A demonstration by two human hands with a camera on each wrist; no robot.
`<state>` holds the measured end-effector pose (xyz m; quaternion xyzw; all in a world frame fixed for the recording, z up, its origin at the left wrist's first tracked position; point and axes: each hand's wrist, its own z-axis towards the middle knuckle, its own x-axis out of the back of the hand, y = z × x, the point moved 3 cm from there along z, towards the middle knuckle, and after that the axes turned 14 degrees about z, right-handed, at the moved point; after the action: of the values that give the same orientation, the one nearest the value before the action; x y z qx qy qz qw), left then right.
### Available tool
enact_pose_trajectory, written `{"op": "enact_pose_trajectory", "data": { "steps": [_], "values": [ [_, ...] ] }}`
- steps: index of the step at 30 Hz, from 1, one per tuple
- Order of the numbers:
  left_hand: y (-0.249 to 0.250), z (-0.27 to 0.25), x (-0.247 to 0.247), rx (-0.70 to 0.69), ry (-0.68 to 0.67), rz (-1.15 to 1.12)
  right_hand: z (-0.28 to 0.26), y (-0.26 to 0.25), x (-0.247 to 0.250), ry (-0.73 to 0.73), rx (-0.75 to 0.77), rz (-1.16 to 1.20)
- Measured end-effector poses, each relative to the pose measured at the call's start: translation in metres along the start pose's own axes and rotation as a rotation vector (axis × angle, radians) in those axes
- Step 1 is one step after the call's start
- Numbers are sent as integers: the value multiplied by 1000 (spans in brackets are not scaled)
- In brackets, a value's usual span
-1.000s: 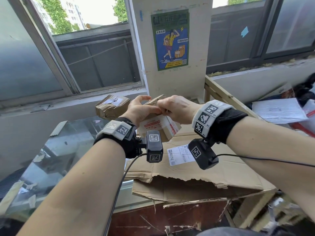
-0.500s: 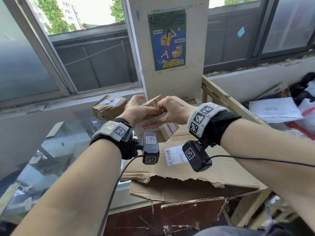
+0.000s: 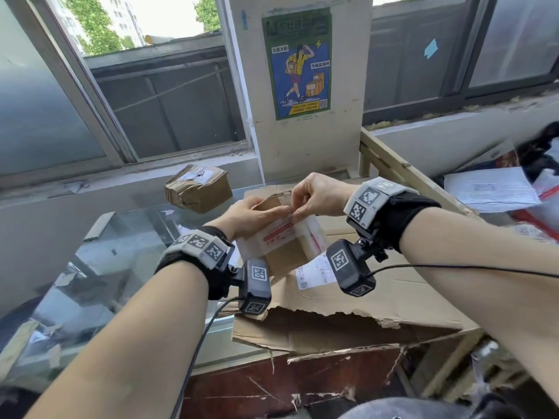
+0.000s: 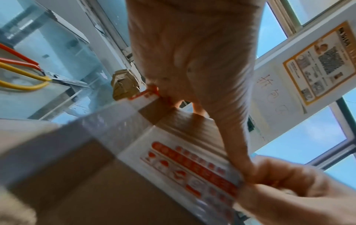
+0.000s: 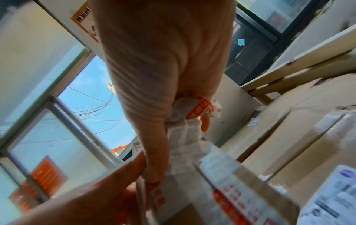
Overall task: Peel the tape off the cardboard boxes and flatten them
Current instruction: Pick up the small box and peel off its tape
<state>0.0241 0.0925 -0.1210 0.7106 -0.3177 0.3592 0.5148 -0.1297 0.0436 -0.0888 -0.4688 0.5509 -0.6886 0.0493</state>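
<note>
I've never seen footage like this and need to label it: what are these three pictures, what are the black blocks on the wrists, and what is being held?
No robot here: a person works bare-handed, wearing cameras. The big picture comes from a head camera looking down; the other two come from the black blocks strapped under each wrist, looking along the fingers. The left hand grips a small cardboard box in the air, and the right hand pinches printed tape it is peeling off. Below lies flattened cardboard on a glass-topped table, with another taped box behind and scissors nearby.
</note>
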Motion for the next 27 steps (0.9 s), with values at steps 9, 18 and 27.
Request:
{"op": "enact_pose_trajectory", "data": {
  "steps": [9, 18, 27],
  "values": [
    [-1, 5, -9, 31, 122, 63, -4, 19, -7, 85, -87, 144],
    [-11, 11, -17, 96, 143, 82, 1, 20, -16, 69, -105, 154],
    [-9, 2, -10, 110, 114, 5, 5, 27, -14, 162, -68, 72]
  ]
}}
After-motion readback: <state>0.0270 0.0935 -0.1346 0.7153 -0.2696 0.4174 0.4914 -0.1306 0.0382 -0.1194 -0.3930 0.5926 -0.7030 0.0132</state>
